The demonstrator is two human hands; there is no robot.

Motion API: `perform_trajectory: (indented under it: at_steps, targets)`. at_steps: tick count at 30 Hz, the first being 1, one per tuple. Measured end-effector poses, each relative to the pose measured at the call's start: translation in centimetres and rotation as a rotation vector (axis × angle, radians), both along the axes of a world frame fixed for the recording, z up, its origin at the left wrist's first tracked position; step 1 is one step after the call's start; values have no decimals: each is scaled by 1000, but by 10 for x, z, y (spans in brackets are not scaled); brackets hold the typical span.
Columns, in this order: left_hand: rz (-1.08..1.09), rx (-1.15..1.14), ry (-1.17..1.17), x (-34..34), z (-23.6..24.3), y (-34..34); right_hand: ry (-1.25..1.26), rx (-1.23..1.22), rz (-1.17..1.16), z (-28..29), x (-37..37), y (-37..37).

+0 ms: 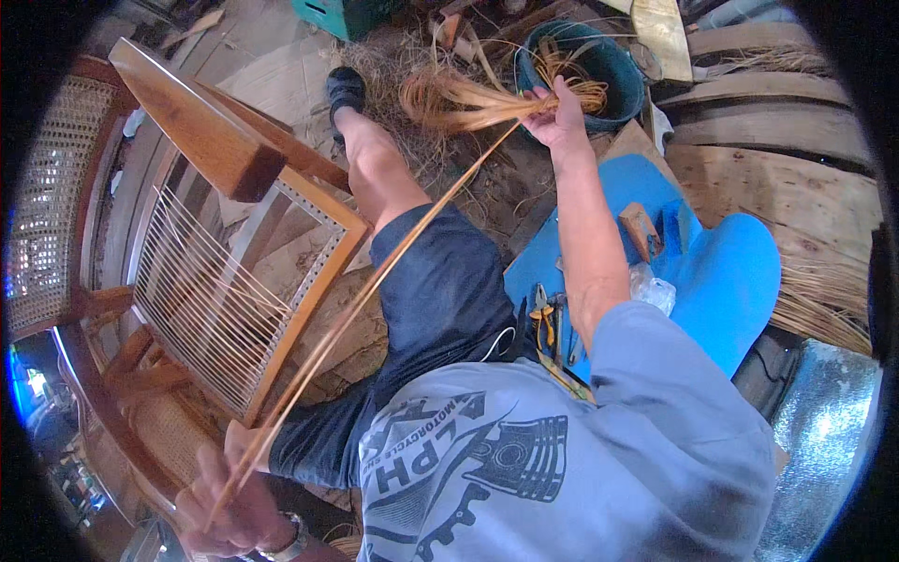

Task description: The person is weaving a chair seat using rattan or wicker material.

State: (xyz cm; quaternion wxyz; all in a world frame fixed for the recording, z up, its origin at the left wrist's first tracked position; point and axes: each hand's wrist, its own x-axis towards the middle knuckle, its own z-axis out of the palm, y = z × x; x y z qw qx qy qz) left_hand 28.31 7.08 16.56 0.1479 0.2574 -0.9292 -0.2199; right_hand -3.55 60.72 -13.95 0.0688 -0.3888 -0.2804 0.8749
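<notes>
A bundle of thin tan cane strands (468, 105) is in my right hand (557, 117), held up at the far side in front of a dark bucket. One end of the bundle fans out loosely to the left. From this hand a long cane strip (375, 281), maybe more than one strand, stretches down across my lap to my left hand (229, 501). My left fingers are closed around its near end, slightly blurred. Beside my left hand stands a wooden chair seat frame (323, 272), drilled with holes along its edges. Parallel cane strands (211, 300) run across it in one direction.
The dark green bucket (623, 98) holds more coiled cane. On a blue seat (740, 272) lie pliers (541, 314), a wooden block (640, 229) and a clear plastic bag (653, 288). A woven cane panel (47, 187) is at the left. Cane scraps (389, 103) litter the floor.
</notes>
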Motion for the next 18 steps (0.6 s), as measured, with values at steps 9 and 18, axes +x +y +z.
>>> perform_trajectory:
  at_steps: [9, 18]
  targets:
    - [-363, 805, -740, -49, -31, 31, 605, -29, 214, 23, -7, 45]
    - [-484, 1060, -283, -78, -74, 57, 554, 212, 346, 58, -38, 89]
